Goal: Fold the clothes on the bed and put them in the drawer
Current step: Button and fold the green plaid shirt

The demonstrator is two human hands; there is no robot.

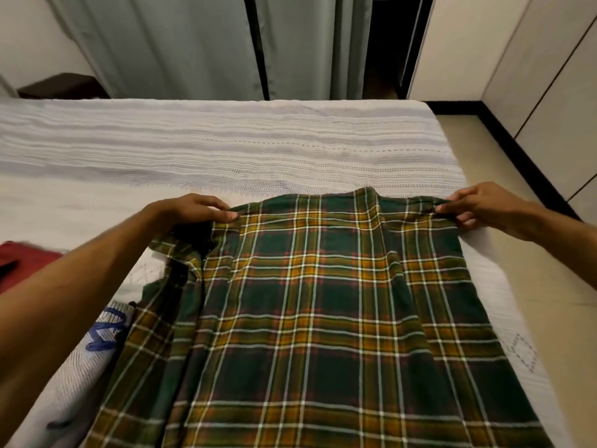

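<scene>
Grey-green curtains (181,43) hang full-length behind the far side, parted by a dark vertical frame (258,46), with a dark opening (392,43) to their right. A dark brown low cabinet (61,85) stands in the far left corner against a cream wall. Cream panelled cupboard fronts (542,76) line the right side above a black skirting strip (523,150) and beige floor tiles (549,286).

Green-yellow plaid shirt (310,305) with white lines, white textured bedspread (226,147), red garment (19,263), grey-green curtains (181,43), beige floor (484,150).
</scene>
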